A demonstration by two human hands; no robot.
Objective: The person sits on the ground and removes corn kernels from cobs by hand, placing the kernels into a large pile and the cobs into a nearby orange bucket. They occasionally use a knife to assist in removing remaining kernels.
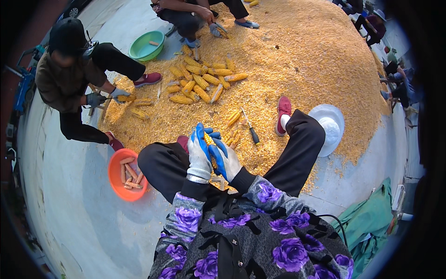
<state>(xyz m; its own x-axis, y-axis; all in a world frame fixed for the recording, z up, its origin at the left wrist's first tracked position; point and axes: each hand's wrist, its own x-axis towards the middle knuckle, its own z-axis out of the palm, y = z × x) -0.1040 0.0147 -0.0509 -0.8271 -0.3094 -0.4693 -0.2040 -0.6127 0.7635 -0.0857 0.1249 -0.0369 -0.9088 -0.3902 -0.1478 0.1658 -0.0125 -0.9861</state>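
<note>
Smooth concrete; grainy kernels; gloved fingers clasp cob.

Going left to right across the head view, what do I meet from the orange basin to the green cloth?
Orange basin, left hand, right hand, black-handled tool, red right shoe, round white thing, green cloth.

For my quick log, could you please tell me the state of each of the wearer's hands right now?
Left hand: closed around a corn cob.
Right hand: closed on the same corn cob.
</note>
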